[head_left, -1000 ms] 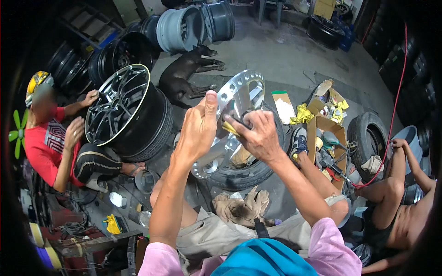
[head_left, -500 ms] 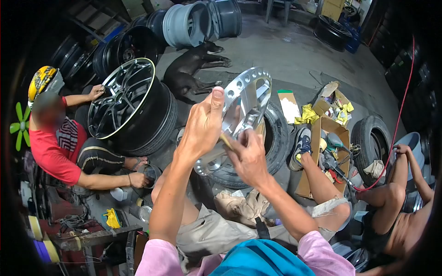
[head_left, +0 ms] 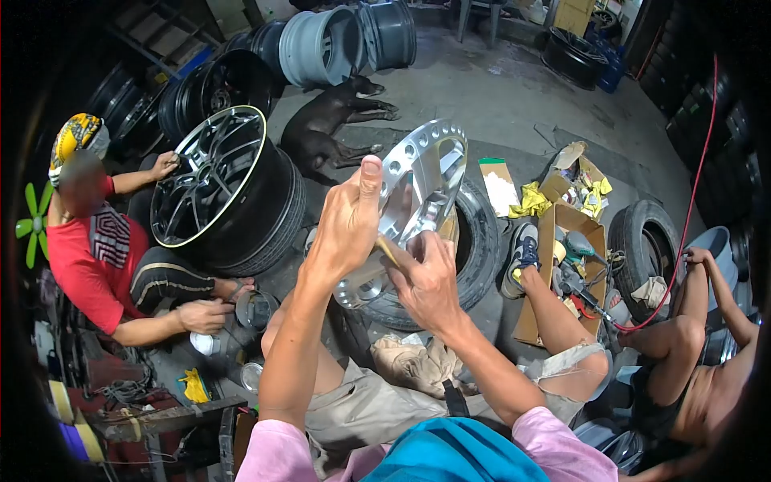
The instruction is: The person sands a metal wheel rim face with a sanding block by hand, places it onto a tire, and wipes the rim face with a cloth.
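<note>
My left hand [head_left: 349, 217] grips the edge of a shiny silver wheel center disc [head_left: 399, 189], thumb up along its rim. The disc is tilted upright, with a row of round holes around its edge and spokes inside. Close against its inner side, my right hand [head_left: 430, 281] pinches a tan strip [head_left: 396, 251] that looks like folded sandpaper. My right fingertips are partly hidden at the spokes. Behind the disc, a tire [head_left: 479, 257] lies on the floor. A beige cloth [head_left: 414, 365] rests between my legs.
At left, a person in red [head_left: 92, 257] holds a black spoked wheel [head_left: 210, 173] standing on a tire. A black dog [head_left: 329, 128] lies beyond. Right of my leg are a cardboard box [head_left: 530, 317] with tools, a red hose [head_left: 707, 153] and another person [head_left: 695, 337].
My right hand has shifted slightly on the disc, the strip still in its fingers. The person in red has drawn one hand back from the metal can toward a white lid.
</note>
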Tool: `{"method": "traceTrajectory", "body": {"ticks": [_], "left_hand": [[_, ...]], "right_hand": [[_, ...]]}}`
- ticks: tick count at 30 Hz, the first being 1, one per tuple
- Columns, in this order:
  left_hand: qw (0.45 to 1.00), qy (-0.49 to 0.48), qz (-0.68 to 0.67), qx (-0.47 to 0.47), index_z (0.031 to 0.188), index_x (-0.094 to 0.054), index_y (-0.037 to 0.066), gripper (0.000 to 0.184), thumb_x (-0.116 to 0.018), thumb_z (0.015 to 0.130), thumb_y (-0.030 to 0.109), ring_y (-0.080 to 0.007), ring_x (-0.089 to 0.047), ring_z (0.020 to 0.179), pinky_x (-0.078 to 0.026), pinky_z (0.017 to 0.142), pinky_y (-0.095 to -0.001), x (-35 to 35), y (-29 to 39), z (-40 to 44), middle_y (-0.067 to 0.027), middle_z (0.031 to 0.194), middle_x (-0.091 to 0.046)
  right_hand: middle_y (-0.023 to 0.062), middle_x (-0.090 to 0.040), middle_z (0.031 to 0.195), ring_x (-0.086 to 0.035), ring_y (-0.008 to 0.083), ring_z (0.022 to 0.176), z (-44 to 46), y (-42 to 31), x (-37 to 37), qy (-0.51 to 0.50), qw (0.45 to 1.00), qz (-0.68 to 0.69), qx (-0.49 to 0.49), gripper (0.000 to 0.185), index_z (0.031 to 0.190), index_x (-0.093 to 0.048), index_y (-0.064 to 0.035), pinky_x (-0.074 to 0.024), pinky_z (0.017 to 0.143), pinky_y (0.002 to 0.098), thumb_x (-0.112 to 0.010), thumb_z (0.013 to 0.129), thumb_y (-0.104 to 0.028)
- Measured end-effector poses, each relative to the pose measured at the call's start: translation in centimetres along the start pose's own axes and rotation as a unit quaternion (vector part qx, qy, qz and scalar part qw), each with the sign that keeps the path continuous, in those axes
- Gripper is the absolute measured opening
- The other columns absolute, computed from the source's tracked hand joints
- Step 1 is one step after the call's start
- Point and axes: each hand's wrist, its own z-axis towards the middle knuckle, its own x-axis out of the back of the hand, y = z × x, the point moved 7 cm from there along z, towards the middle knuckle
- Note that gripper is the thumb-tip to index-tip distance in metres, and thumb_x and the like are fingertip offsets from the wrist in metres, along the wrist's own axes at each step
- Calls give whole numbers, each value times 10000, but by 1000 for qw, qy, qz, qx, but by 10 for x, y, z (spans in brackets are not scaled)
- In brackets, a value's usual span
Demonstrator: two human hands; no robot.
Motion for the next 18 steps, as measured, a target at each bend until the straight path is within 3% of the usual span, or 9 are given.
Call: {"method": "traceTrajectory", "body": {"ticks": [4, 6, 8, 10, 12, 14, 16, 18], "left_hand": [[1000, -3, -1, -2, 895, -548, -53, 890, -171, 1081, 731, -247, -446, 665, -424, 678, -439, 0, -2, 1, -151, 657, -461], [1000, -9, -8, 5, 897, -554, -57, 892, -172, 1083, 727, -247, -448, 662, -423, 675, -439, 0, -1, -1, -151, 656, -466], [1000, -14, -17, 10, 898, -559, -62, 894, -173, 1086, 722, -247, -450, 660, -423, 673, -438, -2, 0, -2, -152, 656, -471], [1000, 18, 8, -20, 865, -680, 12, 932, -125, 1082, 729, -114, -441, 610, -365, 584, -338, 3, 5, -2, -2, 630, -523], [999, 15, 23, -16, 892, -681, 11, 929, -122, 1082, 728, -114, -442, 611, -366, 586, -335, 8, -12, 1, 0, 638, -522], [999, 11, 39, -14, 918, -682, 10, 926, -120, 1083, 727, -113, -443, 611, -367, 588, -331, 12, -19, 1, 2, 645, -522], [999, 22, 28, -28, 971, -676, 4, 926, -115, 1079, 734, -103, -438, 600, -359, 570, -315, 19, -16, -5, 5, 653, -504], [1000, 5, 15, 6, 986, -673, -2, 937, -111, 1072, 744, -86, -423, 588, -341, 547, -294, 21, -22, -10, 20, 652, -480]], "right_hand": [[80, -486, 868, -519, 256, 831, -11, -12, -6, 14, 999, 42, 17, 445, 1258, -773, -118, -385, 795, 420, -813, 814, -132], [76, -506, 895, -531, 248, 849, -10, -1, -8, -7, 1000, 18, 9, 516, 1348, -739, -194, -377, 801, 417, -799, 836, -166], [69, -513, 899, -531, 244, 848, -1, 13, 1, -6, 1000, -6, -8, 492, 1345, -744, -194, -377, 797, 419, -784, 855, -162], [55, -508, 895, -519, 231, 842, 6, 21, 20, 51, 999, 4, -4, 464, 1341, -749, -189, -374, 786, 407, -771, 879, -159], [39, -501, 895, -508, 219, 837, 0, 28, 35, 63, 998, 1, -2, 433, 1334, -754, -176, -377, 778, 390, -759, 902, -154], [42, -490, 902, -494, 214, 836, -15, 52, 54, 152, 987, 1, -47, 387, 1349, -748, -153, -395, 782, 372, -725, 964, -180], [66, -485, 933, -486, 178, 856, -33, 83, 59, 153, 968, 68, -188, 300, 1247, -708, 36, -423, 788, 341, -656, 1042, -177], [60, -562, 982, -525, 139, 856, -57, 119, 52, 211, 952, 99, -198, 329, 1194, -687, 60, -440, 755, 289, -607, 1091, -242]]}}
